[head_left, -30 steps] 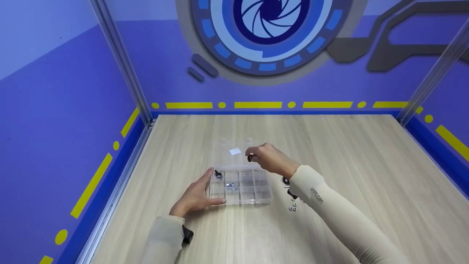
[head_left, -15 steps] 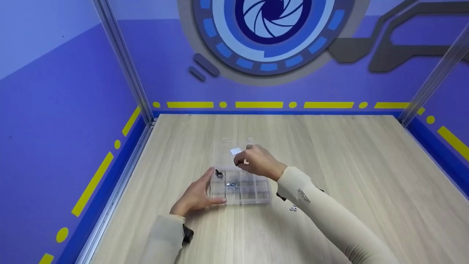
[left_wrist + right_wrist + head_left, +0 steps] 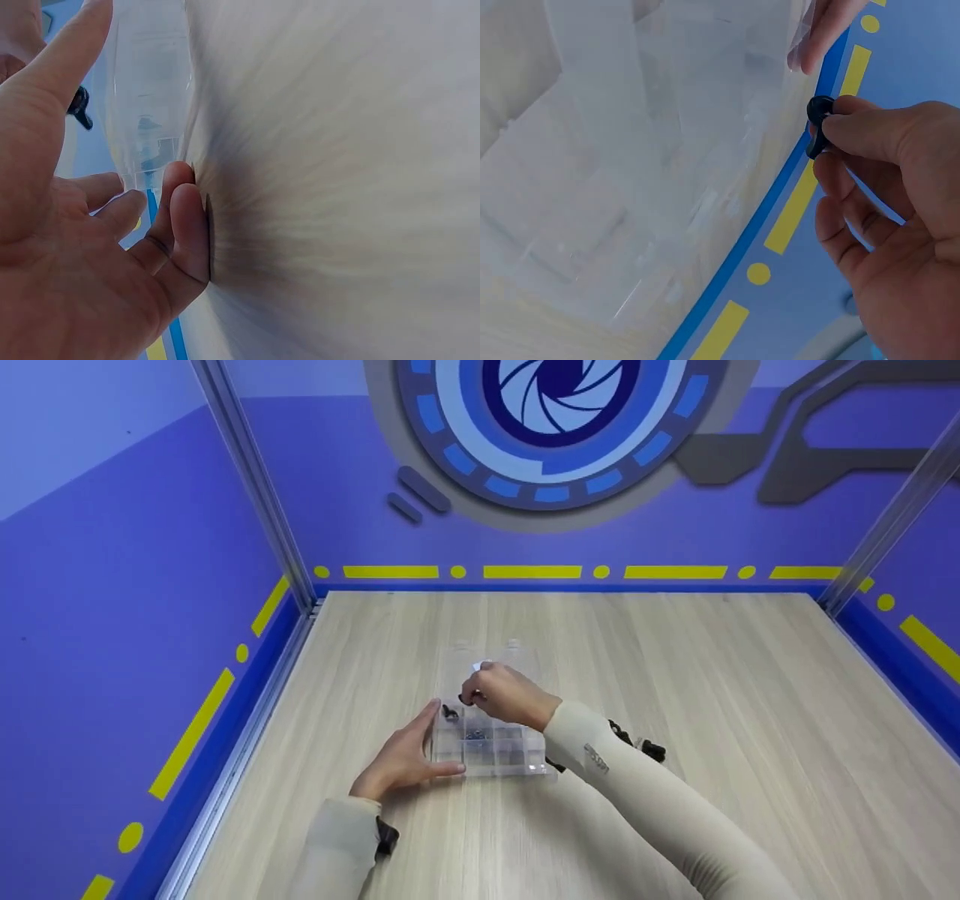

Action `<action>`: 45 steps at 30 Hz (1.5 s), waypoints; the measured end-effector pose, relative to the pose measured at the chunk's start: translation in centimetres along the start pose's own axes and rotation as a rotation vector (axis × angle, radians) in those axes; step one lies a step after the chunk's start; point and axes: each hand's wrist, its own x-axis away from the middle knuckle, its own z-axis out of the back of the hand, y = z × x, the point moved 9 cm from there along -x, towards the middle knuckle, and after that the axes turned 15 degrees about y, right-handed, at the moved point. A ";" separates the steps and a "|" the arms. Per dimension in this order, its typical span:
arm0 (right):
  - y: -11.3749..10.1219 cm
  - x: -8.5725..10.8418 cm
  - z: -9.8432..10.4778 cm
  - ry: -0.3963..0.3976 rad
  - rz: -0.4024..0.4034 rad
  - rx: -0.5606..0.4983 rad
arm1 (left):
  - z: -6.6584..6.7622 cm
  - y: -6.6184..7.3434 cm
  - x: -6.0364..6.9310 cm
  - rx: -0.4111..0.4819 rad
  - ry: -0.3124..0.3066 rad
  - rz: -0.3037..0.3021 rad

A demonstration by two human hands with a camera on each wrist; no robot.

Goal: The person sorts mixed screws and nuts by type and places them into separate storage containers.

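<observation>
A clear compartment box point(image 3: 487, 771) lies on the table with its lid point(image 3: 450, 671) folded back. My left hand point(image 3: 401, 757) rests against its near left corner, thumb along the front and fingers along the left side. My right hand point(image 3: 510, 694) is over the back of the box and pinches a small black looped piece point(image 3: 816, 142) between thumb and forefinger. Another black piece point(image 3: 450, 712) sits in the back left compartment. Small shiny metal pieces point(image 3: 477, 735) lie in a compartment beside it. The right hand and forearm hide part of the box.
More black parts point(image 3: 652, 750) lie on the wooden table right of the box, partly behind the right forearm. A white label point(image 3: 480, 666) shows on the lid. Blue walls point(image 3: 420, 547) stand behind and at both sides.
My right hand has moved left and slightly down, carrying the black piece from over the lid's right side toward the back left compartments. My left hand stays at the box corner.
</observation>
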 end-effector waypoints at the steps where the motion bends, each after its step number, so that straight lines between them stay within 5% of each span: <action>1: -0.1 -0.1 -0.2 -0.001 0.001 0.000 | 0.0 0.1 0.0 0.001 -0.001 -0.005; 20: -0.8 -0.6 -3.7 -0.111 0.006 0.034 | 0.2 0.1 -0.1 0.023 0.009 -0.047; 45: -1.0 0.3 -5.0 -0.252 -0.047 0.032 | 0.4 0.3 0.0 0.028 0.008 -0.074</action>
